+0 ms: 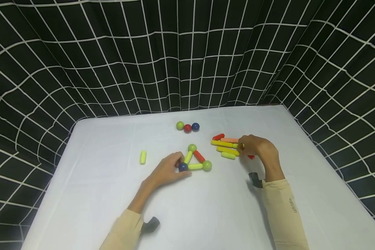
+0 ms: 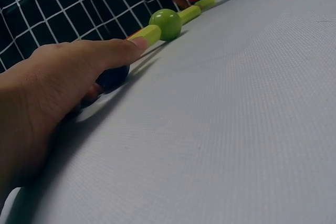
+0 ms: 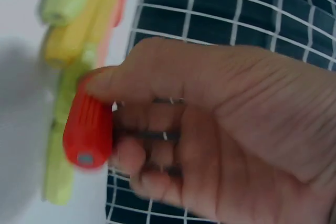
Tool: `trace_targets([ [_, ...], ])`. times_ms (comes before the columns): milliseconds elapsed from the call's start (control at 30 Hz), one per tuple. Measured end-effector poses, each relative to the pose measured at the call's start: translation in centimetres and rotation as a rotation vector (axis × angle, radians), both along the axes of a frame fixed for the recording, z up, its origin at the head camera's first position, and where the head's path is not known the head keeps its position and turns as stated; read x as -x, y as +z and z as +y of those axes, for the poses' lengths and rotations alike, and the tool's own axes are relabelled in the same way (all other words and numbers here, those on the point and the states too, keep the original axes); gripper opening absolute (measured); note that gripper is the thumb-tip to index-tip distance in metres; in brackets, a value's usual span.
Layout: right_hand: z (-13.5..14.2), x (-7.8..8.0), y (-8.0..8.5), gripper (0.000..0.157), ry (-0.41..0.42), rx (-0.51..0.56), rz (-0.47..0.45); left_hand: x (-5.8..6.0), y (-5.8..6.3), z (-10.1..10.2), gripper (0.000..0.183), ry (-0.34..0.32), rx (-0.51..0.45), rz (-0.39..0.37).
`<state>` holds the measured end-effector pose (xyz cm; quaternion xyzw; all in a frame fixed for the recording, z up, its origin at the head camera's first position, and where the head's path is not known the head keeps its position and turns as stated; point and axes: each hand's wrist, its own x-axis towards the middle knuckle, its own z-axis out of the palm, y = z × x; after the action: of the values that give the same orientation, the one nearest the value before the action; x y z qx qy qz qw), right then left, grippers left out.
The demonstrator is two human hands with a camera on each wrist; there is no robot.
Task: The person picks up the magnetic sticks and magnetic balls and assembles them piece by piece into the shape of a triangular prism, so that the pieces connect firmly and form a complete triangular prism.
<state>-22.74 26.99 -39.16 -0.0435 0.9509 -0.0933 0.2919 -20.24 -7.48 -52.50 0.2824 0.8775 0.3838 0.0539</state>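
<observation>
My left hand (image 1: 167, 170) holds the dark blue ball (image 1: 183, 167) between thumb and fingers, at the left corner of a flat triangle. Light green balls form the triangle's far corner (image 1: 192, 148) and right corner (image 1: 207, 165). Two yellow-green rods (image 1: 195, 167) and one red rod (image 1: 199, 156) join the balls. Over at the right, my right hand (image 1: 258, 146) pinches another red magnetic rod (image 3: 88, 124) between thumb and fingers; a grey metal spot shows in its end. It hovers beside a group of loose rods, including a long yellow rod (image 1: 228, 151).
Three loose balls, green (image 1: 180, 125), red (image 1: 187, 128) and blue (image 1: 195, 126), sit near the table's far edge. A lone yellow-green rod (image 1: 143, 157) lies left of my left hand. Dark curtain with white grid lines (image 1: 162, 62) surrounds the white table (image 1: 112, 139).
</observation>
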Motion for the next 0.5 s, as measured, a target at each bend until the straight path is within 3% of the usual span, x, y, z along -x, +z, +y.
trace_targets([
  [167, -1.2, 0.1, 0.6, 0.032, 0.173, 0.247, 0.167, 0.0, -0.2, 0.1, 0.039, -0.001, -0.014, -0.013],
  [300, -3.9, -0.3, 0.6, 0.036, 0.295, 0.458, 0.282, 0.0, -0.2, 0.0, 0.043, 0.006, -0.014, -0.021],
  [500, -8.9, -1.3, -0.2, 0.031, 0.439, 0.625, 0.291, -0.1, 0.1, -0.1, 0.044, 0.008, -0.02, -0.007],
])
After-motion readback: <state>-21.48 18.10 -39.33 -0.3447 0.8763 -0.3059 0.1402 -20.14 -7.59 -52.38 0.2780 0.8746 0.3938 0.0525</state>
